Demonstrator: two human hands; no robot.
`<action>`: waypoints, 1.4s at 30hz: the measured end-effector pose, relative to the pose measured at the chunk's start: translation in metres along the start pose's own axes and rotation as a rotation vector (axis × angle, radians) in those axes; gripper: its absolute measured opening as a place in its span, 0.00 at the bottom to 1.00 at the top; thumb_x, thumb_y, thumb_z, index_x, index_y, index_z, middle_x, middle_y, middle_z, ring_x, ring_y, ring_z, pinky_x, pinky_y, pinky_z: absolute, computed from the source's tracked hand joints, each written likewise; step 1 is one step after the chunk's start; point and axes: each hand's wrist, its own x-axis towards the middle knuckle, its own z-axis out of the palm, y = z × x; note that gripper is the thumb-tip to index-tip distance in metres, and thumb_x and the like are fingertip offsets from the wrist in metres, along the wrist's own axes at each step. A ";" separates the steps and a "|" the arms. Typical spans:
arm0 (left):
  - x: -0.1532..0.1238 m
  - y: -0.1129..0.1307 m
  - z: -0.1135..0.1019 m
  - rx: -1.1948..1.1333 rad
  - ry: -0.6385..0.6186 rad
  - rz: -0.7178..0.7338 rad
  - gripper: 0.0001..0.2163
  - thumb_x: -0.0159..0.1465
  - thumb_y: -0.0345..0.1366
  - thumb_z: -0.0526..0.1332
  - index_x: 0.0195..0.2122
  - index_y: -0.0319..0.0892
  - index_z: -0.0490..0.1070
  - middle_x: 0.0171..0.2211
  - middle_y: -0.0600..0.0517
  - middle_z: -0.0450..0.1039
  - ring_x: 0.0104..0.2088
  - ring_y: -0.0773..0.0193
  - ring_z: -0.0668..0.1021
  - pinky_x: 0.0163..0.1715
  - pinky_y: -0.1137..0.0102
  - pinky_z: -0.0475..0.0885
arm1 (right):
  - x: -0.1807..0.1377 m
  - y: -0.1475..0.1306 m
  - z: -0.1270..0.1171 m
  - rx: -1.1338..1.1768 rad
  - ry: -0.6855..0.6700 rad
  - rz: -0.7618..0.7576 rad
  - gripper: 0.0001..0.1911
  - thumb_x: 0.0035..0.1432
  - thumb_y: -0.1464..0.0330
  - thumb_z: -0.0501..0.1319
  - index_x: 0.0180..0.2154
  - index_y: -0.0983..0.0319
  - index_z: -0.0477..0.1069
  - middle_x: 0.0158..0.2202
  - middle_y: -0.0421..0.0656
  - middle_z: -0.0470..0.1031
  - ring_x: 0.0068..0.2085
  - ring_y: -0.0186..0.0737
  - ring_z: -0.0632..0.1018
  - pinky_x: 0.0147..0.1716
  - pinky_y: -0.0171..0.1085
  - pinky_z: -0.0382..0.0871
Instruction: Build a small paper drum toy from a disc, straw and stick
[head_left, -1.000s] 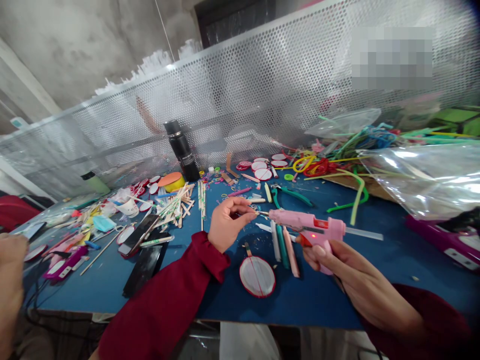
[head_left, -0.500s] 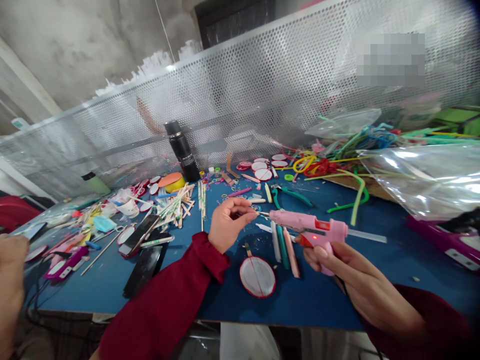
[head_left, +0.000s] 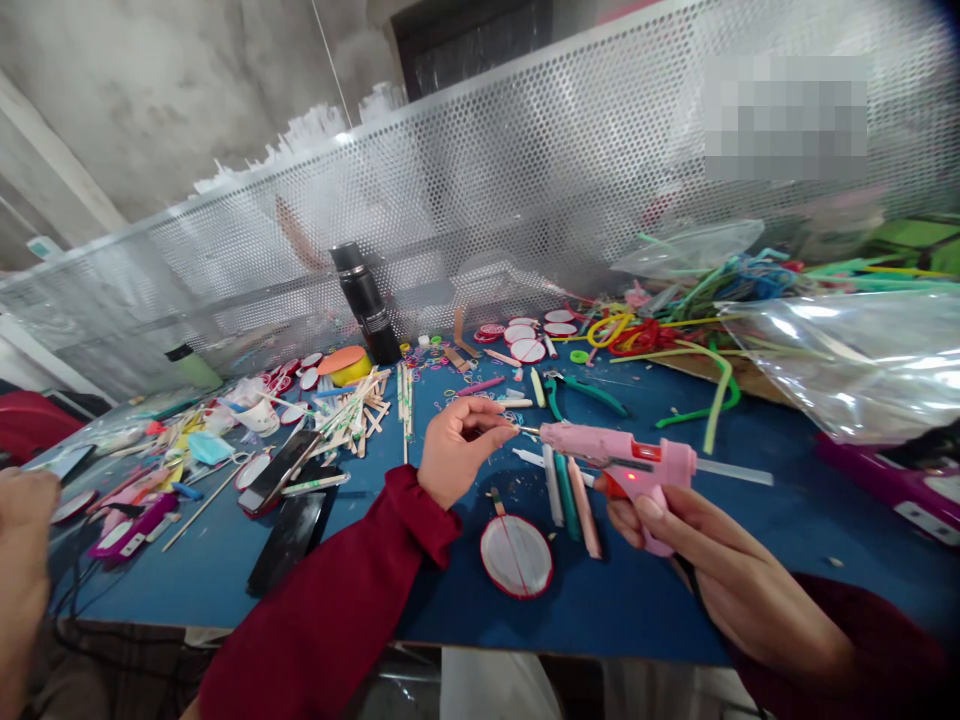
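Observation:
My right hand (head_left: 697,545) grips a pink glue gun (head_left: 626,458) by its handle, a red light glowing on its side and a clear glue stick poking out behind. The gun's nozzle points left and touches a tiny piece pinched in my left hand (head_left: 459,445); the piece is too small to name. Below the two hands, on the blue table (head_left: 637,600), lies a white disc with a red rim (head_left: 517,556) with a stick at its top. A few coloured sticks (head_left: 570,490) lie side by side just under the gun.
A black flask (head_left: 366,300) stands at the back by a perforated metal screen (head_left: 525,170). Wooden sticks (head_left: 352,410), a phone (head_left: 276,468), green pliers (head_left: 577,388), pipe cleaners (head_left: 675,330) and clear bags (head_left: 847,350) crowd the table. Another person's hand (head_left: 22,560) shows at far left.
Almost nothing differs. The glue gun and my right hand have drifted slightly to the right and down; my left hand keeps its pinch at the nozzle.

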 end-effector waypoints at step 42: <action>0.000 -0.003 -0.001 -0.011 0.002 0.031 0.16 0.52 0.36 0.72 0.40 0.41 0.72 0.33 0.49 0.80 0.35 0.62 0.81 0.36 0.70 0.73 | 0.000 0.001 0.000 -0.016 0.027 0.006 0.19 0.57 0.50 0.60 0.28 0.60 0.68 0.28 0.40 0.67 0.32 0.38 0.66 0.35 0.35 0.62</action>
